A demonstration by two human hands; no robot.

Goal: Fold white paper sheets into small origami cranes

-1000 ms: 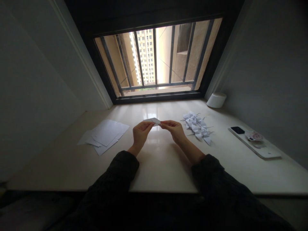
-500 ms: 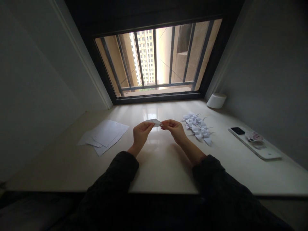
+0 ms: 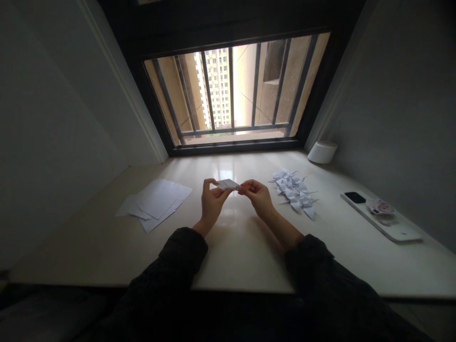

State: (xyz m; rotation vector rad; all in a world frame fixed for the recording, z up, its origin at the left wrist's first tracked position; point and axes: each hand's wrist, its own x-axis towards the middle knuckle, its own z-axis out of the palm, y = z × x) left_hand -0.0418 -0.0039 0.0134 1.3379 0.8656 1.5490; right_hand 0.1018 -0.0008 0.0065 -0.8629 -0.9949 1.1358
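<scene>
A small folded piece of white paper [image 3: 227,183], roughly diamond-shaped, is held above the middle of the table between both hands. My left hand [image 3: 213,202] grips its left part, thumb at the near edge and a bent finger at the far left. My right hand [image 3: 257,194] pinches the right tip of the paper between thumb and fingertips. Right of my right hand lies a cluster of folded paper cranes [image 3: 294,190]. Several flat white paper sheets [image 3: 162,199] lie overlapping to the left of my left hand.
On the right a white phone [image 3: 384,216] lies with its back up, a round pink grip on it. A white cup-like object [image 3: 322,152] stands in the back right corner. Behind the pale table [image 3: 245,266] is a barred window [image 3: 231,95]; walls flank both sides.
My left hand has shifted its hold: a finger now bends over the paper's left end, and the thumb has moved right, close to my right fingertips. The view has tilted slightly.
</scene>
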